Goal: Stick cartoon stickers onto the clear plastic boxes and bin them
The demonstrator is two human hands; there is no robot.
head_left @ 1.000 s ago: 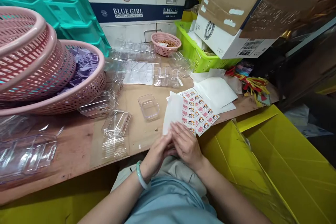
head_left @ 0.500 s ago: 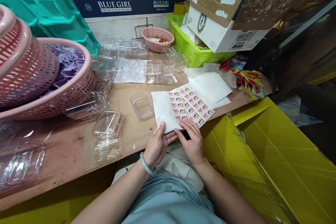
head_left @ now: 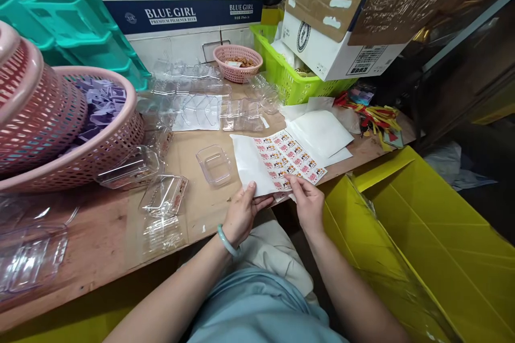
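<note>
A sheet of stickers (head_left: 269,155), printed with small cartoon animals and red marks, has a blank white left part. My left hand (head_left: 241,211) grips its lower left edge, thumb on top and fingers beneath. At the sheet's lower right, my right hand (head_left: 309,201) pinches thumb and forefinger together on the sheet; whether a single sticker is between them is too small to tell. Another printed sheet (head_left: 308,163) lies just right of it, beside white backing papers (head_left: 324,131). To the left, a clear plastic container piece (head_left: 214,165) rests on the cardboard.
More clear containers (head_left: 164,195) lie along the table at left and back. Pink baskets (head_left: 131,134) stand at left, one with purple packets (head_left: 104,102). A small pink basket (head_left: 237,64), a green crate (head_left: 289,83) and a carton (head_left: 333,48) are behind; yellow boxes (head_left: 434,225) stand at right.
My right hand has moved right and a little up, from the sheet's bottom edge to a pinch over its printed part. The left hand keeps its grip. The view has shifted slightly.
</note>
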